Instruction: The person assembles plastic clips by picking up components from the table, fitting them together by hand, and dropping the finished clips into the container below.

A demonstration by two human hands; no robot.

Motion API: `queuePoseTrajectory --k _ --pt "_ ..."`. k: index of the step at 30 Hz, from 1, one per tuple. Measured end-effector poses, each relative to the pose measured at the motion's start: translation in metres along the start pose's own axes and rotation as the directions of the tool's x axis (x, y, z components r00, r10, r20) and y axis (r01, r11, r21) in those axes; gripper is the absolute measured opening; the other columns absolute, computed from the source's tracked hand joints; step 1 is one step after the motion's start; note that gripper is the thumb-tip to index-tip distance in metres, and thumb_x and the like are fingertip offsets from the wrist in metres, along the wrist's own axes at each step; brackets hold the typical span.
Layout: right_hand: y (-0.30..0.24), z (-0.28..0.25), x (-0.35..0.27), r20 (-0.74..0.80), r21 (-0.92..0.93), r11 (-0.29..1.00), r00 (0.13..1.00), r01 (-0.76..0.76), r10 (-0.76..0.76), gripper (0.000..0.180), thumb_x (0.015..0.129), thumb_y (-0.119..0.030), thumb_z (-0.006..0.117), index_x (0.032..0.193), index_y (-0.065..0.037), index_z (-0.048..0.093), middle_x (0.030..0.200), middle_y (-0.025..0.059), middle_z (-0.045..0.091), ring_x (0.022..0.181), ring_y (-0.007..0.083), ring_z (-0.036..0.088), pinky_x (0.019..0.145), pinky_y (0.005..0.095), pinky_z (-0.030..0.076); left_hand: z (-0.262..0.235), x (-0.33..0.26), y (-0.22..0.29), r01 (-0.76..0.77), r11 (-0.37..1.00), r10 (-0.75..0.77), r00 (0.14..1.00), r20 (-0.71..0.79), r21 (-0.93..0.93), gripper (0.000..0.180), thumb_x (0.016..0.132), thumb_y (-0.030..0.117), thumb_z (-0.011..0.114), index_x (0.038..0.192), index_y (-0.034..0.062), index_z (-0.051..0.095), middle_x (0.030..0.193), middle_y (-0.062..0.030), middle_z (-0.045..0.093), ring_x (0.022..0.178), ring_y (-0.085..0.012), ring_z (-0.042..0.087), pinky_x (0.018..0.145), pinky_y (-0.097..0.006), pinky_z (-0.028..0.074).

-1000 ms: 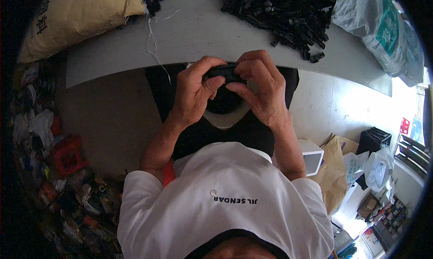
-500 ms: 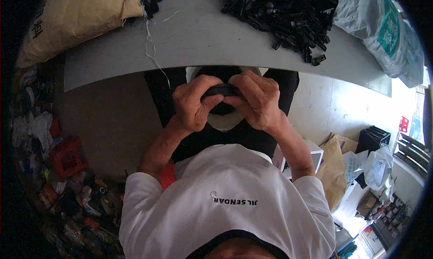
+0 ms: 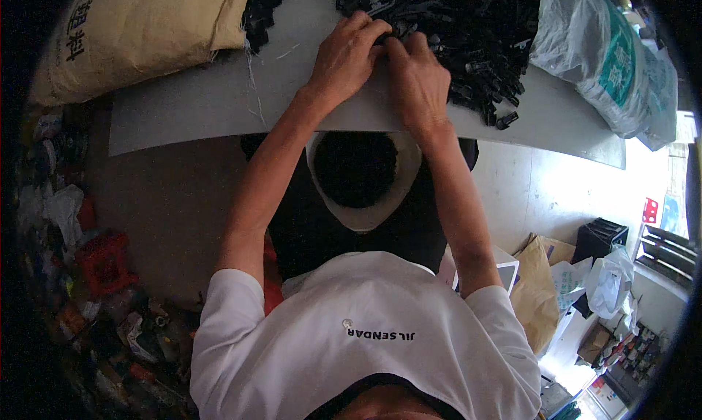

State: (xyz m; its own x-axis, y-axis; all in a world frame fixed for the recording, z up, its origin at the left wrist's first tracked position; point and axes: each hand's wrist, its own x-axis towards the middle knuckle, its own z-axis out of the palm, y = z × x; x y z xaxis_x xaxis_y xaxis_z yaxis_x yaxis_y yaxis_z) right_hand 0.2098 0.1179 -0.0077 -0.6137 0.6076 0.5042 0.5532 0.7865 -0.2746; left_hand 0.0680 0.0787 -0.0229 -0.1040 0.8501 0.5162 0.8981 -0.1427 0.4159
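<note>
Head view: hands (image 3: 384, 69) (both) among black plastic parts (image 3: 468, 32).

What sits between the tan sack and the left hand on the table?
Bare grey table with loose threads, in the head view, between the tan sack and the left hand.

Bare table strip (image 3: 183, 106) left of hands; black parts pile (image 3: 468, 32) ahead, tan sack (image 3: 139, 32) far left.

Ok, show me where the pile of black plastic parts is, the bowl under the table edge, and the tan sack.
pile of black plastic parts (image 3: 468, 32), head view, on the heap's middle.
white bowl (image 3: 365, 219), head view, on its near rim.
tan sack (image 3: 146, 32), head view, on its broad woven side.
</note>
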Motion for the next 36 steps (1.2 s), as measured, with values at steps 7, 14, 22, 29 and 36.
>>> queuePoseTrajectory --k 7,14,22,29,36 --pt "-0.003 0.005 -0.015 -0.026 0.024 0.992 0.992 0.121 -0.120 0.017 0.076 -0.010 0.057 0.093 -0.010 0.055 0.089 0.0089 0.050 0.083 0.0283 0.057 0.056 0.0380 0.050 -0.033 -0.041 0.004 0.185 0.983 -0.184 0.982 0.047 -0.013 0.020 0.078 0.007 0.068 0.097 0.0068 0.061 0.094 -0.0084 0.058 0.092 -0.0279 0.056 0.076 -0.039 0.048" --pt "-0.004 0.002 -0.011 -0.023 0.053 0.998 0.999 0.043 -0.042 0.023 0.072 -0.016 0.072 0.092 -0.011 0.061 0.088 0.0058 0.054 0.083 0.0242 0.059 0.060 0.0348 0.048 -0.040 -0.048 0.002 0.277 0.961 -0.277 0.960 -0.046 -0.021 0.027 0.072 0.008 0.074 0.090 0.0034 0.053 0.088 -0.0090 0.055 0.085 -0.0293 0.055 0.070 -0.041 0.045" --pt "-0.007 0.000 -0.005 0.047 0.176 0.973 0.988 -0.153 0.146 0.025 0.073 -0.015 0.073 0.091 -0.006 0.058 0.089 0.0103 0.059 0.081 0.0312 0.061 0.065 0.0394 0.048 -0.029 -0.042 -0.005 0.212 0.951 -0.190 0.975 -0.113 0.227 0.028 0.075 0.009 0.073 0.092 0.0041 0.051 0.090 -0.0110 0.051 0.089 -0.0304 0.051 0.071 -0.044 0.043" --pt "-0.012 -0.002 -0.001 0.086 0.127 0.972 0.979 -0.197 0.187 0.032 0.071 -0.012 0.073 0.099 -0.003 0.061 0.096 0.0136 0.061 0.083 0.0333 0.062 0.070 0.0403 0.049 -0.059 -0.056 -0.002 0.356 0.883 -0.415 0.896 -0.155 -0.306 0.022 0.077 0.002 0.070 0.093 0.0037 0.055 0.085 -0.0057 0.058 0.065 -0.0174 0.054 0.056 -0.032 0.044" --pt "0.003 0.006 0.001 0.026 0.209 0.962 0.984 -0.175 0.174 0.034 0.070 -0.005 0.070 0.103 -0.003 0.064 0.092 0.0105 0.063 0.077 0.0237 0.062 0.068 0.0347 0.050 -0.077 -0.060 0.017 0.398 0.168 -0.523 0.812 0.261 -0.902 0.023 0.082 0.003 0.061 0.105 0.0050 0.061 0.086 -0.0015 0.059 0.060 -0.0076 0.051 0.053 -0.023 0.043"
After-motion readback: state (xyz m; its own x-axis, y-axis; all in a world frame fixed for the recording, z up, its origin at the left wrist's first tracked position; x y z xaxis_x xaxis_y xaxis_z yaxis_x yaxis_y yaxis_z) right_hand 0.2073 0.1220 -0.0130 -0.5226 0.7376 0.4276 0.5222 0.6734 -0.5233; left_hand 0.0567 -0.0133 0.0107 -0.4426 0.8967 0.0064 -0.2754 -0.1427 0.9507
